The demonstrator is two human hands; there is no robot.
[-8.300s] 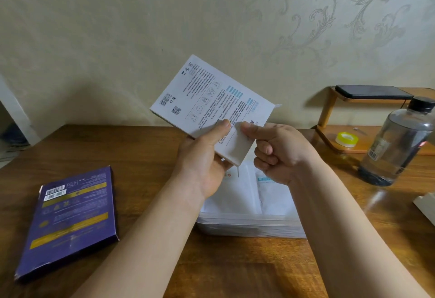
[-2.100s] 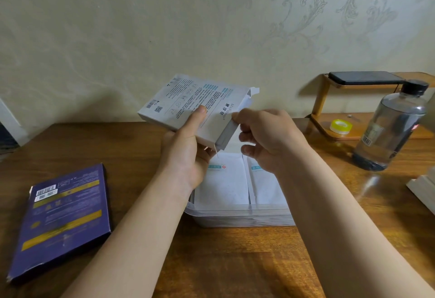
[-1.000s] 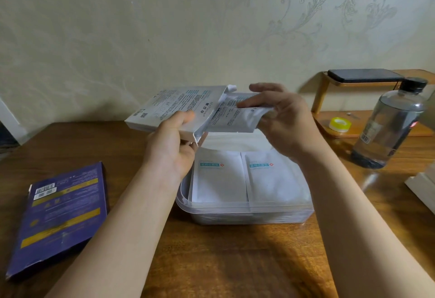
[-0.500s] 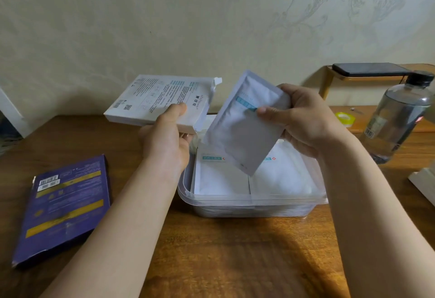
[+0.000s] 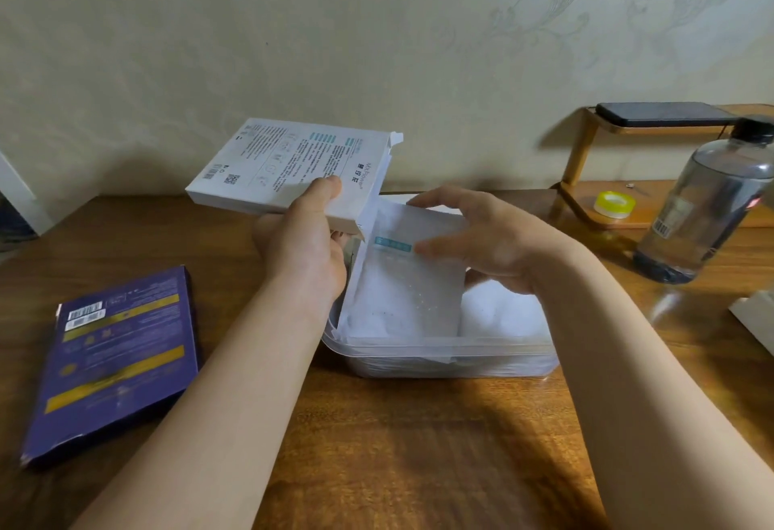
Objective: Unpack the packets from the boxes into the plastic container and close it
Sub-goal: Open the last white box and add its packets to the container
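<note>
My left hand (image 5: 308, 255) grips a flat white box (image 5: 289, 167) with printed text, held level above the table, its open end flap pointing right. My right hand (image 5: 481, 242) holds a white packet (image 5: 408, 282) with a teal label by its top edge, the packet's lower part resting inside the clear plastic container (image 5: 444, 358). More white packets (image 5: 498, 314) lie in the container's right half. No lid is on the container. A dark blue box (image 5: 117, 358) with yellow bands lies flat on the table at the left.
A clear bottle (image 5: 708, 203) with a black cap stands at the right. Behind it is a small wooden shelf (image 5: 586, 148) with a dark phone (image 5: 666, 115) on top and a yellow tape roll (image 5: 613, 203) below. A white object's corner (image 5: 758, 320) shows at the right edge.
My right hand has pulled a packet out of the white box, swung it down and lowered it into the left half of the container. My left hand has kept the box raised.
</note>
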